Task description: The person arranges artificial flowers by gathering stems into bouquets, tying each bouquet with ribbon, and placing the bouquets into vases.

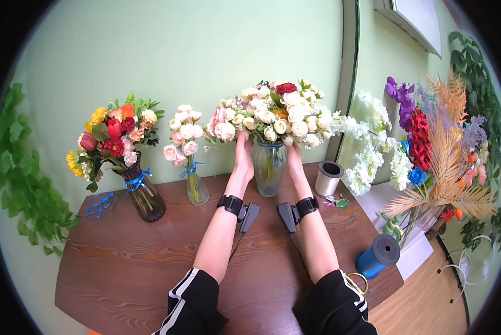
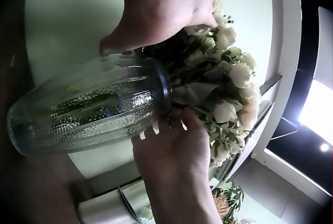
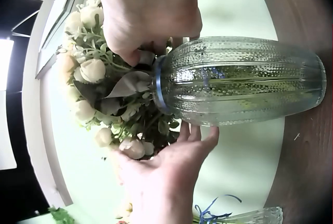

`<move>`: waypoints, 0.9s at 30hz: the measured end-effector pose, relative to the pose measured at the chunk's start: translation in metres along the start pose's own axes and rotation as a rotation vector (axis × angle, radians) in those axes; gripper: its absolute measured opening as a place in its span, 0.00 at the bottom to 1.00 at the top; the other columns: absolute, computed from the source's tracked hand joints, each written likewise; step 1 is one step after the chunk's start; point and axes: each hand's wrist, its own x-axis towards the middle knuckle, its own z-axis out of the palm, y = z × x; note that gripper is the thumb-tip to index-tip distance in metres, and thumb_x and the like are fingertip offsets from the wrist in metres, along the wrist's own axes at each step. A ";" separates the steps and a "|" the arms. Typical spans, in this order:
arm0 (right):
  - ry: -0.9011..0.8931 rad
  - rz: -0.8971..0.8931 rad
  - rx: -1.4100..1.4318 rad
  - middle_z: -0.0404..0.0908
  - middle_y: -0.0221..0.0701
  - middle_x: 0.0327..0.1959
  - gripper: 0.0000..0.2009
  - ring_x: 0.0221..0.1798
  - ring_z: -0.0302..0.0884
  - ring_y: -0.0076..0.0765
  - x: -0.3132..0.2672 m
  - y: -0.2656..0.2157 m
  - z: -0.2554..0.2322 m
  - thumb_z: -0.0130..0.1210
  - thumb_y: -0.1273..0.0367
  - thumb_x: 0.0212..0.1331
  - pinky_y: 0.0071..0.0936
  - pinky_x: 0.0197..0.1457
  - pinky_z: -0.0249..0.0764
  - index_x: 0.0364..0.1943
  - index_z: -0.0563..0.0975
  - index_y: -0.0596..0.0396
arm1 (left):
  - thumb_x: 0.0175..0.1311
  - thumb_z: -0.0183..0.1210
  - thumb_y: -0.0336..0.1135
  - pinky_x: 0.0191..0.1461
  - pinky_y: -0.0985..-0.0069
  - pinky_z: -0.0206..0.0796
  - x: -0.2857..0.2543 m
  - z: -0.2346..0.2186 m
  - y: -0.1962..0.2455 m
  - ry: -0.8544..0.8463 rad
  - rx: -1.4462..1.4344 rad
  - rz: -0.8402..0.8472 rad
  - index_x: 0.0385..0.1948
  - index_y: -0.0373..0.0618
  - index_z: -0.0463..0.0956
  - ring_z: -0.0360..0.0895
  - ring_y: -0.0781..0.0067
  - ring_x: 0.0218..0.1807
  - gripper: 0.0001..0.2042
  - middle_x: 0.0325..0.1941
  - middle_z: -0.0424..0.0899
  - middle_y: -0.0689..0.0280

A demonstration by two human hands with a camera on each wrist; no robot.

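Observation:
A clear ribbed glass vase (image 1: 269,174) stands upright on the table, filled with a bouquet of mostly white roses (image 1: 298,114). Blue ribbon (image 3: 159,84) circles its neck, just under the leaves. From the left side, my left hand (image 1: 243,159) reaches round the neck, fingers against the glass in the right wrist view. My right hand (image 1: 295,161) mirrors it on the other side, its fingers (image 2: 169,125) passing behind the neck. Both hands hold the vase between them just below the flowers. The fingertips are hidden behind the glass; I cannot tell whether they pinch ribbon ends there.
Left of me stand a dark vase (image 1: 148,204) of colourful flowers and a small vase (image 1: 197,190) of pink roses, both ribboned. Loose blue ribbon (image 1: 99,206) lies farther left. On the right are a silver spool (image 1: 328,180), a blue spool (image 1: 373,259) and tall dried fronds (image 1: 440,156).

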 end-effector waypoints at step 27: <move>0.138 -0.047 0.020 0.61 0.37 0.52 0.21 0.55 0.55 0.35 -0.029 -0.017 0.007 0.34 0.65 0.52 0.26 0.59 0.48 0.50 0.59 0.61 | 0.55 0.49 0.33 0.47 0.78 0.58 -0.020 -0.033 -0.055 0.088 -0.150 0.081 0.46 0.43 0.61 0.65 0.78 0.45 0.17 0.46 0.67 0.66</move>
